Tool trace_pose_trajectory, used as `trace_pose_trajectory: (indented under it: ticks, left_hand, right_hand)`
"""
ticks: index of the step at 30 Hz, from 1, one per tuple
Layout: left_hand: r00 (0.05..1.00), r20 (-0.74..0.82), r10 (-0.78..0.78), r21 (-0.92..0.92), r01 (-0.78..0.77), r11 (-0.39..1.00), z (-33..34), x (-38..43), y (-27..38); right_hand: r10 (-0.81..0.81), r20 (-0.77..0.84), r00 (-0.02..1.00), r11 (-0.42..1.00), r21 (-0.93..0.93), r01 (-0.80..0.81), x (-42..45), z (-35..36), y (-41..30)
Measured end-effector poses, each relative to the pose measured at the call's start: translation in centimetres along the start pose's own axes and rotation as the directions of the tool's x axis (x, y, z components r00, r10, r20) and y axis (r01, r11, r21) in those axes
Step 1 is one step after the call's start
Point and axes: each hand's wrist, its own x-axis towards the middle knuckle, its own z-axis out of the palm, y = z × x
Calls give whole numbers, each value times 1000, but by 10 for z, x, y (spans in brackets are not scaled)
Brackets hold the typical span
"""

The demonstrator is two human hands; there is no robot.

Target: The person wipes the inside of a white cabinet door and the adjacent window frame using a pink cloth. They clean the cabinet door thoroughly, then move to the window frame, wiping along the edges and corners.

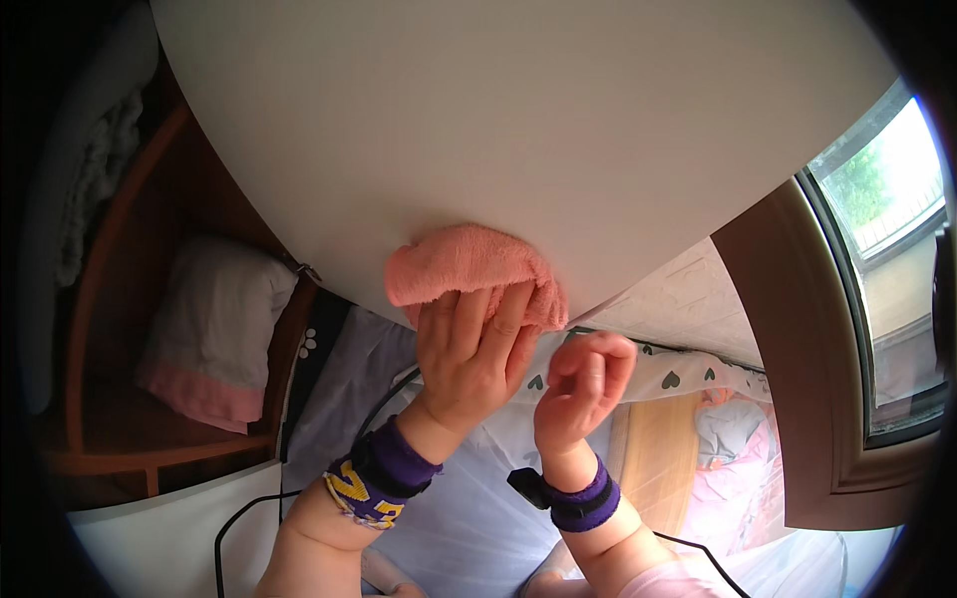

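My left hand (471, 359) presses a folded pink cloth (471, 261) flat against the lower part of a white cabinet door (523, 134). Its fingers reach under the cloth's folded edge, so the fingertips are hidden. To the right, my right hand (587, 389) is raised just below the door's bottom edge, fingers curled in, with no object visible in it. Both wrists wear purple bands with black straps.
At the left is an open brown wooden cabinet (112, 247) with folded bedding (224, 321) on a shelf. A brown-framed window (882, 247) stands at the right. Below are sheer netting (478, 508), a wooden board (658, 456) and black cables (218, 546).
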Motion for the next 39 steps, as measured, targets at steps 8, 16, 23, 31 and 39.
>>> trace_pose_trajectory:
  ticks: [8,16,23,31,39]
  left_hand:
    - [999,28,27,61,-28,998,-5,6,-2]
    - [996,51,74,139,-80,987,-4,-5,-10]
    - [997,28,69,93,-71,993,3,-8,-11]
    - [994,69,79,111,-87,990,1,-8,-13]
    - [995,83,49,43,-53,998,-3,-5,-13]
  right_hand:
    - [151,133,979,983,84,-163,-3,-2,3]
    - [181,183,966,975,94,-201,-8,0,5]
    - [217,187,958,972,48,-230,-11,-2,7]
    - [215,185,959,970,69,-231,-9,-1,6]
    - [180,167,969,982,30,-187,-16,0,10]
